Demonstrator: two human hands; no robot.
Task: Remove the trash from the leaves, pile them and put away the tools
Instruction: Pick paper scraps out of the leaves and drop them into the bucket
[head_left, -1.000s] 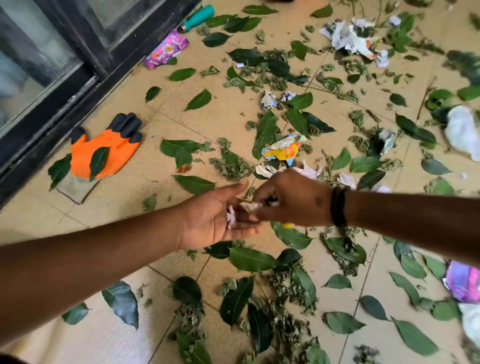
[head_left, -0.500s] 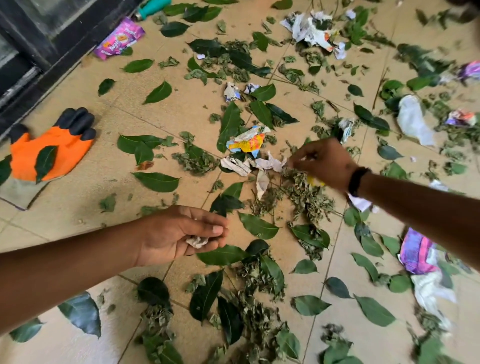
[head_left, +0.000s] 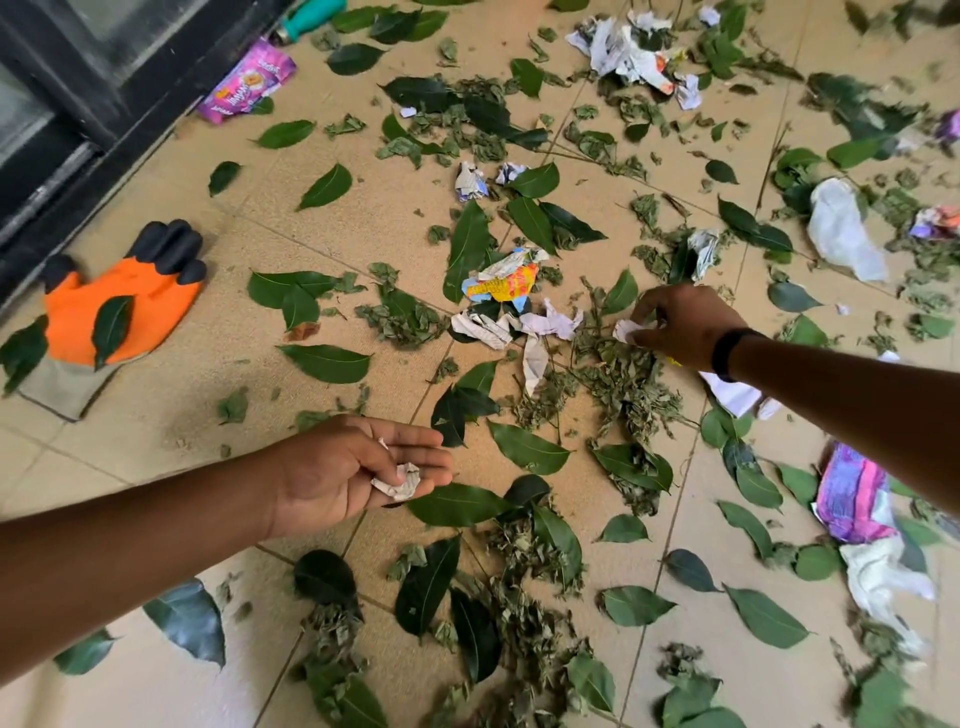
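Green leaves (head_left: 326, 362) and dry crumbled leaves (head_left: 626, 379) lie scattered over the tan tiled floor, mixed with trash. My left hand (head_left: 353, 467) lies palm up with straight fingers, and crumpled paper scraps (head_left: 399, 480) rest on them. My right hand (head_left: 680, 325) reaches further out and pinches a small white paper scrap (head_left: 623, 330) over the dry leaves. Between the hands lie white paper pieces (head_left: 498, 327) and a yellow-orange wrapper (head_left: 501, 283).
An orange and black glove (head_left: 114, 306) lies at the left beside a black door frame (head_left: 104, 109). A purple snack packet (head_left: 249, 83) and a teal tool handle (head_left: 311, 15) sit near the door. More paper (head_left: 623, 47), a white bag (head_left: 841, 228) and a purple wrapper (head_left: 852, 493) lie around.
My right hand left my left palm, reached out to the right and took a white scrap. My left hand stayed low with its paper and its fingers have straightened.
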